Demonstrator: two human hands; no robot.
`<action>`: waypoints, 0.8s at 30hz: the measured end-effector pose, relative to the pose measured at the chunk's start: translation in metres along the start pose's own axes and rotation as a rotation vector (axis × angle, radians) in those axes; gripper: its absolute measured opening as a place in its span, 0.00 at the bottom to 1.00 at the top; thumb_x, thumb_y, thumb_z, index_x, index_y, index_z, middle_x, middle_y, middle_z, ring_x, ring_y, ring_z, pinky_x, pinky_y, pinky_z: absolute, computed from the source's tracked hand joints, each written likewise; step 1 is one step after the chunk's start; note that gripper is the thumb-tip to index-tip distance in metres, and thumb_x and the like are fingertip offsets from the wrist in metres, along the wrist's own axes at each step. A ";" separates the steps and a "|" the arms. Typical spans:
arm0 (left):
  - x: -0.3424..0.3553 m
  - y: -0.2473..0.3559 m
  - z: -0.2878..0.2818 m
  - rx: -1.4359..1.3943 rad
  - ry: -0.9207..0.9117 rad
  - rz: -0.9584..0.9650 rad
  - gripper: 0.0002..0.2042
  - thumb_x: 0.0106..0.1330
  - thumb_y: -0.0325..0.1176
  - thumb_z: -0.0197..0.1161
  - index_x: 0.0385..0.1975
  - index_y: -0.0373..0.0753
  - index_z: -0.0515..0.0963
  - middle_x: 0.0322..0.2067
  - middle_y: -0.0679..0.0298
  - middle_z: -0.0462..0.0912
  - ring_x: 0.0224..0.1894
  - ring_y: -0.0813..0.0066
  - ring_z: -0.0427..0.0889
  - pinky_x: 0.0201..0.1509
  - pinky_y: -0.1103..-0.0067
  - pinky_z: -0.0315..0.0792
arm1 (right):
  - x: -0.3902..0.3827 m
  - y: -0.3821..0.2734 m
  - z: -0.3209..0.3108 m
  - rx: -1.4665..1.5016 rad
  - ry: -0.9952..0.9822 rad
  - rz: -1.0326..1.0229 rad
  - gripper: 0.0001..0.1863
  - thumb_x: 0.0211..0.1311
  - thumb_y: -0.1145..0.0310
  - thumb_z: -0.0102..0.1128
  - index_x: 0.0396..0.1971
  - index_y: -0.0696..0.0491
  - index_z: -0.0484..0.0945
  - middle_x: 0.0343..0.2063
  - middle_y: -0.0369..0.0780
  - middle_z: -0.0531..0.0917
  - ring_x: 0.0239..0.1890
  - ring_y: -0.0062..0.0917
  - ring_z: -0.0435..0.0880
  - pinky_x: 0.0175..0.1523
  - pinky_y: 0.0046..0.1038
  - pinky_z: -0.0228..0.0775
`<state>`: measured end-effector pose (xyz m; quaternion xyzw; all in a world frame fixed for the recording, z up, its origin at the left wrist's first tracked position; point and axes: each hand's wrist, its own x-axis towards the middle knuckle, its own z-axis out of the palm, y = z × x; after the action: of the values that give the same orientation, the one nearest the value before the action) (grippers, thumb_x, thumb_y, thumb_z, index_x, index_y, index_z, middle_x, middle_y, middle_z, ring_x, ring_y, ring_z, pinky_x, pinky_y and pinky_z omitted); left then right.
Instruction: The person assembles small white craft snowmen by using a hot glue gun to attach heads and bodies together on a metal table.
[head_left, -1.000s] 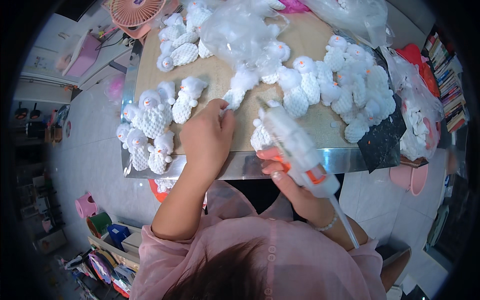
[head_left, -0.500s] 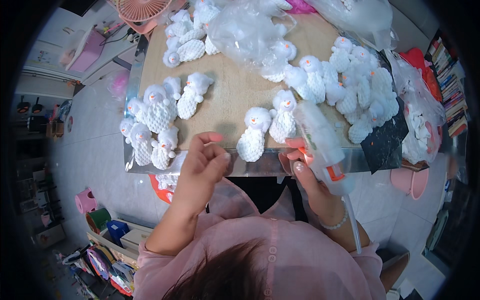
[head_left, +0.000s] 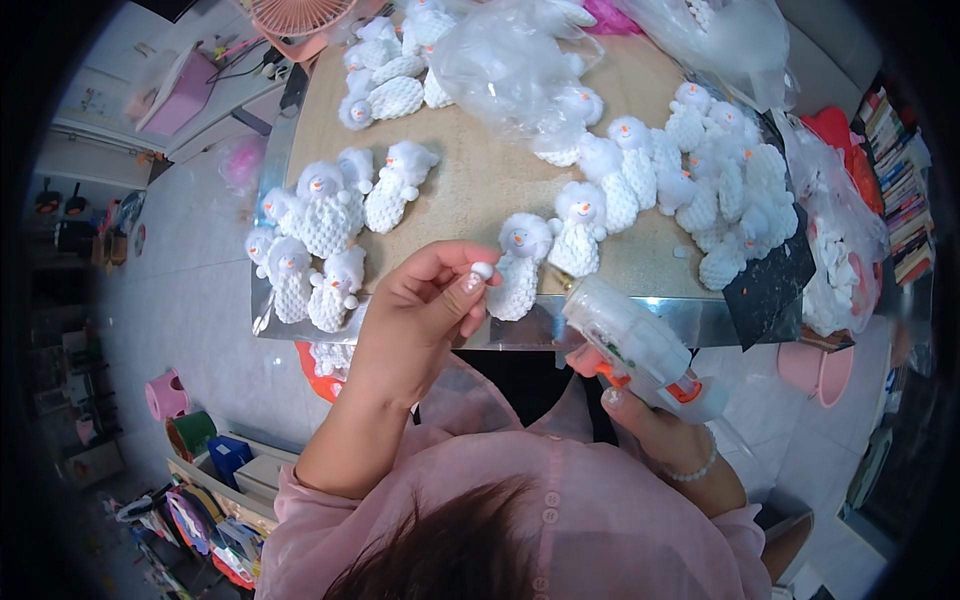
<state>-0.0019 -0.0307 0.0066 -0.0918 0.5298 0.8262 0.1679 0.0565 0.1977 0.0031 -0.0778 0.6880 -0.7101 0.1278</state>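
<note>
fingertips of the left hand [head_left: 415, 320] pinch a tiny white pompom ball [head_left: 482, 270], thumb and forefinger closed narrowly on it, the other fingers curled loosely beneath. the ball sits just above the near metal edge of the tan worktable [head_left: 470, 180], right beside a white knitted snowman doll with an orange nose [head_left: 520, 265] that lies at the table's front edge. the right hand [head_left: 655, 420] is wrapped around the grip of a translucent white glue gun with orange trigger parts [head_left: 640, 345], its nozzle pointing up and left toward the table edge, near the same doll but not touching it. a second snowman doll [head_left: 578, 228] lies just beside the first. a cluster of finished white snowman dolls [head_left: 315, 240] rests at the table's left side, and a bigger pile of them [head_left: 710, 190] lies on the right. a crumpled clear plastic bag [head_left: 510, 60] sits toward the far edge, near a pink desk fan [head_left: 300, 15]. a pink bucket [head_left: 815, 365] stands on the floor to the right, below the table.
</note>
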 end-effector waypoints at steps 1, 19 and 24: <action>0.001 0.002 0.004 -0.038 0.005 -0.011 0.08 0.63 0.26 0.57 0.41 0.35 0.72 0.33 0.61 0.79 0.23 0.82 0.68 0.26 0.86 0.62 | -0.001 0.001 0.001 0.069 -0.007 0.014 0.14 0.56 0.73 0.57 0.43 0.58 0.77 0.38 0.40 0.81 0.41 0.21 0.78 0.47 0.24 0.69; 0.008 0.000 0.009 -0.208 -0.103 -0.179 0.05 0.63 0.23 0.56 0.37 0.33 0.74 0.29 0.63 0.78 0.24 0.82 0.68 0.26 0.87 0.61 | -0.001 0.009 0.001 0.223 0.009 0.102 0.08 0.57 0.71 0.58 0.34 0.60 0.78 0.29 0.39 0.82 0.34 0.22 0.79 0.41 0.24 0.71; 0.007 0.002 0.007 -0.292 -0.104 -0.242 0.06 0.62 0.23 0.56 0.38 0.33 0.74 0.30 0.62 0.78 0.24 0.82 0.68 0.26 0.87 0.62 | -0.003 0.009 0.000 0.122 0.068 0.122 0.09 0.55 0.71 0.60 0.34 0.59 0.78 0.31 0.39 0.81 0.34 0.21 0.79 0.41 0.23 0.71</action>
<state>-0.0093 -0.0238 0.0090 -0.1352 0.3799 0.8719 0.2779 0.0600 0.1985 -0.0060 -0.0039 0.6509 -0.7438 0.1518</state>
